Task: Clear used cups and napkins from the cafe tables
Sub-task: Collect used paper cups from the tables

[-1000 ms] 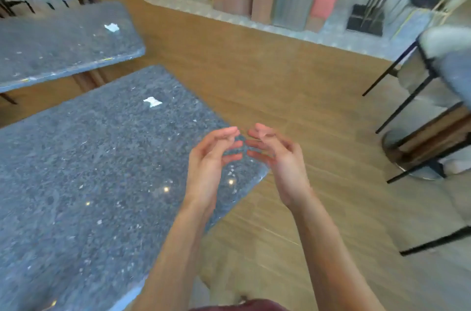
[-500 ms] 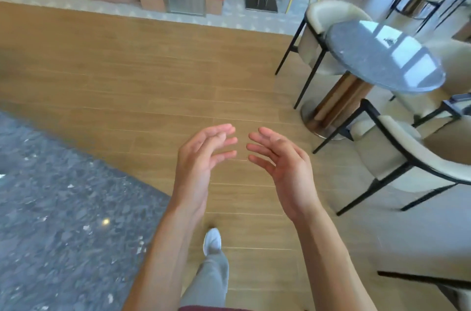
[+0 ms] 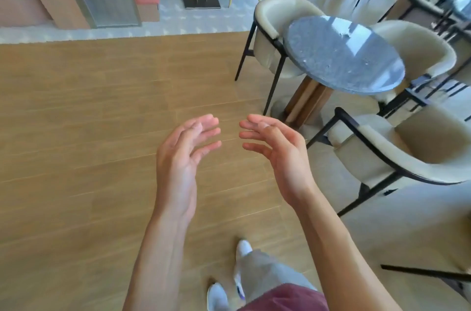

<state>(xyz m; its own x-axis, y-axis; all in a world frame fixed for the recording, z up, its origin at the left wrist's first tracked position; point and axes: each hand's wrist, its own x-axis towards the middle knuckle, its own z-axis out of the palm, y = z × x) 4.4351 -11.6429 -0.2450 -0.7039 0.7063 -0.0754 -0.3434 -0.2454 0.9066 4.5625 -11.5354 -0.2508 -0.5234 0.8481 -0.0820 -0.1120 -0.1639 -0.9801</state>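
My left hand (image 3: pixel 183 158) and my right hand (image 3: pixel 277 155) hang side by side over the wooden floor, palms facing each other, fingers relaxed and holding nothing. A round grey stone table (image 3: pixel 341 56) stands ahead to the right, well beyond my right hand. A small pale scrap (image 3: pixel 344 35) lies on its far part; I cannot tell what it is. No cup is in view.
Cream armchairs with black frames ring the round table: one behind it (image 3: pixel 277 17), one at its right (image 3: pixel 418 51), one nearer me (image 3: pixel 397 147). More chairs and a second table stand at the far right. Wooden panels and a red seat line the back left.
The view has swung right: the long grey table with its napkin has left the frame and the round table has come closer. My hands have stayed apart and empty.
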